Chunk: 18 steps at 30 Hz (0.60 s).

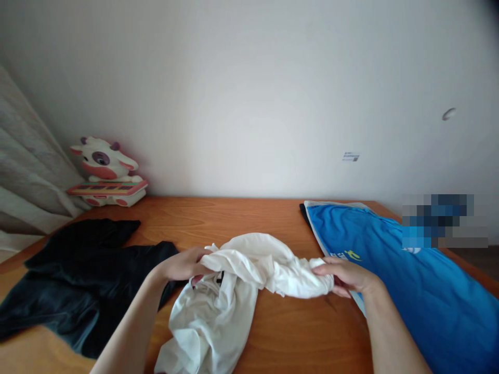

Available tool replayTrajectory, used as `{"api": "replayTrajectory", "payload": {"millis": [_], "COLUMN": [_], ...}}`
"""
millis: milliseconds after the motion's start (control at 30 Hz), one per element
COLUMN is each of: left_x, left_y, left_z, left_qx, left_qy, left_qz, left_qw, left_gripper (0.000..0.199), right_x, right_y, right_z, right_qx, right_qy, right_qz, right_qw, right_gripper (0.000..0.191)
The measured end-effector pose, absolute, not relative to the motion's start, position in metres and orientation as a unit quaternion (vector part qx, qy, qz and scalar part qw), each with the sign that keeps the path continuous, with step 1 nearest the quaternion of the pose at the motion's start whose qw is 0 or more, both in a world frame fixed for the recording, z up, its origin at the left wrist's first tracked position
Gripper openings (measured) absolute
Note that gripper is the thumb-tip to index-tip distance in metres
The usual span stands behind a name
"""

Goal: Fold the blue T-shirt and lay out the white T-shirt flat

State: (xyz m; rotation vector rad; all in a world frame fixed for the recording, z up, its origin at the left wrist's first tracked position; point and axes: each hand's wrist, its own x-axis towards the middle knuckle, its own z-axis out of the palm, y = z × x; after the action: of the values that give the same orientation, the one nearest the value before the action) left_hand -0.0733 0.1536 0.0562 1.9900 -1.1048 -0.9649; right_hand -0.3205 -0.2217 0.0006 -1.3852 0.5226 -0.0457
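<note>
A crumpled white garment (218, 317) lies bunched in the middle of the wooden table, its lower part spreading toward the front edge. My left hand (185, 266) grips the bunched cloth at its upper left, with the fingertips partly hidden by the fabric. At the right end of the same garment, my right hand (346, 276) is closed on a twisted, gathered part, thumb on top and fingers underneath. Between my hands the cloth runs as a loose roll. A small dark mark shows on the fabric near my left hand.
Black clothing (93, 280) lies on the left of the wooden table (304, 332). Blue clothing (374, 249) with a yellow and white print is spread on the right. A cow-shaped toy keyboard (113, 187) stands at the back left, beside a curtain (31, 156). A wall rises behind.
</note>
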Motion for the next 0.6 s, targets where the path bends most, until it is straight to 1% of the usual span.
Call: {"api": "replayTrajectory", "payload": {"millis": [33,67,100,133,167,200,233,267,300,333,367,433,500,600], "left_x": [-0.075,-0.075,-0.075,-0.074,-0.072,-0.068,-0.063,-0.057,-0.050,-0.043,-0.036,-0.026,-0.024,-0.035], "left_y": [0.157,0.158,0.157,0.155,0.151,0.146,0.142,0.139,0.138,0.139,0.141,0.145,0.147,0.139], "left_z": [0.062,0.065,0.066,0.065,0.062,0.058,0.053,0.046,0.040,0.032,0.024,0.008,-0.005,-0.014], "left_qx": [0.740,0.725,0.714,0.703,0.683,0.655,0.628,0.613,0.617,0.638,0.669,0.734,0.787,0.844], "left_qy": [-0.398,-0.372,-0.350,-0.331,-0.315,-0.299,-0.281,-0.262,-0.242,-0.220,-0.196,-0.161,-0.164,-0.249], "left_qz": [-0.430,-0.463,-0.460,-0.418,-0.348,-0.263,-0.177,-0.100,-0.035,0.014,0.047,0.054,0.015,0.004], "left_qw": [0.332,0.349,0.395,0.471,0.560,0.642,0.704,0.739,0.748,0.738,0.716,0.657,0.594,0.474], "left_gripper": [0.013,0.014,0.015,0.017,0.021,0.027,0.038,0.051,0.064,0.072,0.073,0.062,0.052,0.039], "right_x": [-0.321,-0.317,-0.310,-0.300,-0.290,-0.279,-0.270,-0.263,-0.258,-0.255,-0.253,-0.252,-0.251,-0.248], "right_y": [-0.221,-0.219,-0.216,-0.213,-0.209,-0.206,-0.203,-0.201,-0.199,-0.198,-0.198,-0.196,-0.192,-0.180], "right_z": [0.005,0.009,0.012,0.015,0.016,0.015,0.013,0.010,0.006,0.001,-0.004,-0.015,-0.024,-0.033], "right_qx": [-0.626,-0.615,-0.597,-0.569,-0.535,-0.501,-0.473,-0.457,-0.451,-0.454,-0.466,-0.511,-0.564,-0.655], "right_qy": [0.228,0.214,0.199,0.184,0.168,0.152,0.140,0.135,0.136,0.143,0.153,0.179,0.211,0.225], "right_qz": [0.046,0.095,0.098,0.030,-0.059,-0.140,-0.200,-0.233,-0.246,-0.243,-0.232,-0.217,-0.223,-0.261], "right_qw": [0.744,0.753,0.771,0.801,0.826,0.840,0.846,0.848,0.847,0.845,0.840,0.812,0.767,0.673], "right_gripper": [0.025,0.026,0.028,0.032,0.036,0.043,0.050,0.057,0.063,0.066,0.066,0.060,0.054,0.048]}}
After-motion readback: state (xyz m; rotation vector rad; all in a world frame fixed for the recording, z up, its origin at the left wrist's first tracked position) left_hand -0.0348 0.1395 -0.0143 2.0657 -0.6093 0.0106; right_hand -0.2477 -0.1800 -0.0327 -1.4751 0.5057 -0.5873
